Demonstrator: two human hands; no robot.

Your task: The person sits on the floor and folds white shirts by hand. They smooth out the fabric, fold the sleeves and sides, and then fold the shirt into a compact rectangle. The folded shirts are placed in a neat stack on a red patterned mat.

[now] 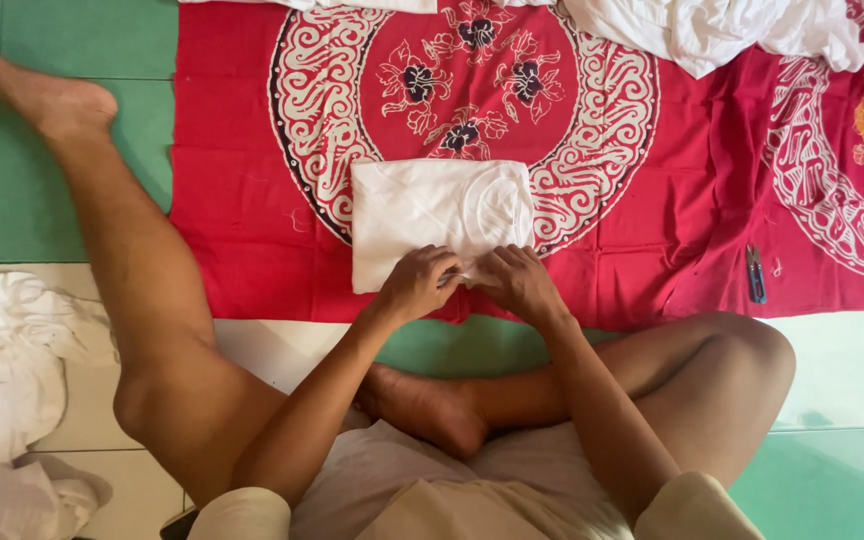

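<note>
Seated on the tiled floor (82, 60), the person pinches the near edge of the folded white garment (440, 215) with both left hand (417, 283) and right hand (520, 280), fingers clenched on the fabric, while the red patterned cloth (652, 200) beneath keeps it off the tiles and flat.

Home: tiled floor (72, 60), batik cloth (652, 220)

I see my left hand (414, 283) and right hand (518, 281) side by side, pinching the near edge of a folded white cloth (440, 212) on a red patterned sheet (652, 200). Small snips (755, 273) lie at three o'clock of the cloth; crumpled white cloths (7, 360) sit at eight o'clock.
</note>
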